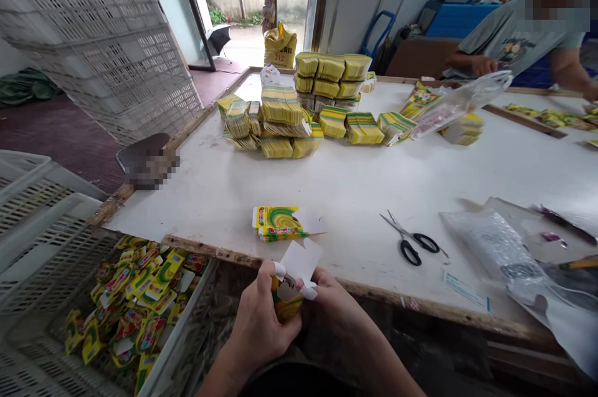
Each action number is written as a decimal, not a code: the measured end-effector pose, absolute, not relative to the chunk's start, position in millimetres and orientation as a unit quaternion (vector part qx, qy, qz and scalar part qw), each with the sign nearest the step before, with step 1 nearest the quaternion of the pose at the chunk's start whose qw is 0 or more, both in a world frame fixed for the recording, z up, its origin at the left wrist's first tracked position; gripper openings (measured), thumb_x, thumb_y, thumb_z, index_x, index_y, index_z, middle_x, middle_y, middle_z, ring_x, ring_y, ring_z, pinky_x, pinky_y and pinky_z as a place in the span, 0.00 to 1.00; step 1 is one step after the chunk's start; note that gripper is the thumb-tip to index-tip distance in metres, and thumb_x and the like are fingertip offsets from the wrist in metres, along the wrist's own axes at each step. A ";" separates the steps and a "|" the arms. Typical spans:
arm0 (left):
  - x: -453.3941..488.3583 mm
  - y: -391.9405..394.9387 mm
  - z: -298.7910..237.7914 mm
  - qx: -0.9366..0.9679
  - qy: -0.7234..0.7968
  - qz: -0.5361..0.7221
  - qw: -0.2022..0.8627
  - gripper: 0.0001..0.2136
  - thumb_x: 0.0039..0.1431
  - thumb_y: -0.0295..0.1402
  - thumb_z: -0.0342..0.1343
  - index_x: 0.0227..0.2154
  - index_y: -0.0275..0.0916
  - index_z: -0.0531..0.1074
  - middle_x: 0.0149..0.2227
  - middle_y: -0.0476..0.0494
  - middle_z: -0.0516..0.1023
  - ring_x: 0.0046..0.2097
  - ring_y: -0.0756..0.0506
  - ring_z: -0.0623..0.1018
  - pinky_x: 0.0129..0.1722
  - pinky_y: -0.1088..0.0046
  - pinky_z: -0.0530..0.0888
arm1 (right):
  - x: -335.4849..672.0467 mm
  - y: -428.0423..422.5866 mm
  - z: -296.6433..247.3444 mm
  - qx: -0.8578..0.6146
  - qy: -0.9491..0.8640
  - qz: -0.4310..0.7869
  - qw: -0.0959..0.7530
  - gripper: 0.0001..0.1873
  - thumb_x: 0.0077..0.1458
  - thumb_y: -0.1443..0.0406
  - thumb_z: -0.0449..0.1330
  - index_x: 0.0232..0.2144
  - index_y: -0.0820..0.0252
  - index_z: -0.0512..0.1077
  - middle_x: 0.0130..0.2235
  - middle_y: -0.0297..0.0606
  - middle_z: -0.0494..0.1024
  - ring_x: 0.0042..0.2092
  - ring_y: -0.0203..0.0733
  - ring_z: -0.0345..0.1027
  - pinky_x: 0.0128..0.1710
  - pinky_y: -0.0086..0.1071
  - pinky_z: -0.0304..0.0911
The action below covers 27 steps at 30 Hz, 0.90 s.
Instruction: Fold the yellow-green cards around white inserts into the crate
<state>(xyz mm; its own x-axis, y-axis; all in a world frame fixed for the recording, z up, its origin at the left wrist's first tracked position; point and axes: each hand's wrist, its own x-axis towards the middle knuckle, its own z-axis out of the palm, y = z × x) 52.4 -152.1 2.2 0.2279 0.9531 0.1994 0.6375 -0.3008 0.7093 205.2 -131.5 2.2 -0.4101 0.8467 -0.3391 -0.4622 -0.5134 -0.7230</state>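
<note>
Both my hands grip a small yellow and green carton (288,308) just in front of the table edge. Its white inner flap (301,258) stands up and open toward the table. My left hand (255,316) wraps the left side, with white tape on a fingertip. My right hand (339,303) pinches the right side of the flaps, also with white wrapping on a finger. Just beyond, a short pile of flat yellow cartons (280,222) lies on the white table (346,191). What is inside the held carton is hidden.
Black-handled scissors (411,242) lie open at right, near a clear plastic bag (495,247). Stacked bundles of flat cartons (283,104) stand at the back. A white crate (184,322) at lower left holds filled cartons (149,285). A person (509,48) works across the table.
</note>
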 end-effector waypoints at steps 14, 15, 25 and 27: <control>55.1 -153.3 3.2 0.769 0.530 0.297 0.199 0.25 0.48 0.31 0.55 0.49 0.41 0.52 0.35 0.43 0.74 0.33 0.41 0.78 0.30 0.67 0.74 | 206.1 -136.3 -0.7 -0.379 -0.324 0.742 0.449 0.29 0.47 0.43 0.62 0.39 0.60 0.75 0.37 0.41 0.80 0.41 0.49 0.71 0.41 0.37 0.65; 54.9 -151.7 3.1 0.761 0.539 0.295 0.210 0.26 0.49 0.32 0.56 0.50 0.40 0.52 0.36 0.41 0.74 0.34 0.41 0.79 0.31 0.66 0.75 | 207.7 -136.9 0.2 -0.376 -0.352 0.726 0.456 0.28 0.49 0.44 0.61 0.43 0.59 0.74 0.40 0.42 0.79 0.42 0.49 0.71 0.43 0.38 0.65; 53.3 -139.8 -8.1 0.742 0.574 0.254 0.236 0.32 0.49 0.28 0.53 0.56 0.38 0.46 0.49 0.32 0.71 0.47 0.36 0.77 0.43 0.55 0.76 | 206.2 -139.5 2.5 -0.443 -0.596 0.499 0.447 0.23 0.56 0.73 0.56 0.53 0.52 0.71 0.50 0.41 0.77 0.49 0.48 0.71 0.49 0.37 0.65; 51.1 -140.1 -13.9 0.736 0.594 0.267 0.187 0.31 0.48 0.28 0.54 0.56 0.38 0.50 0.52 0.30 0.68 0.52 0.33 0.74 0.47 0.50 0.74 | 207.0 -135.4 -6.2 -0.474 -0.527 0.510 0.488 0.21 0.56 0.70 0.58 0.52 0.52 0.72 0.51 0.41 0.77 0.49 0.49 0.72 0.49 0.38 0.67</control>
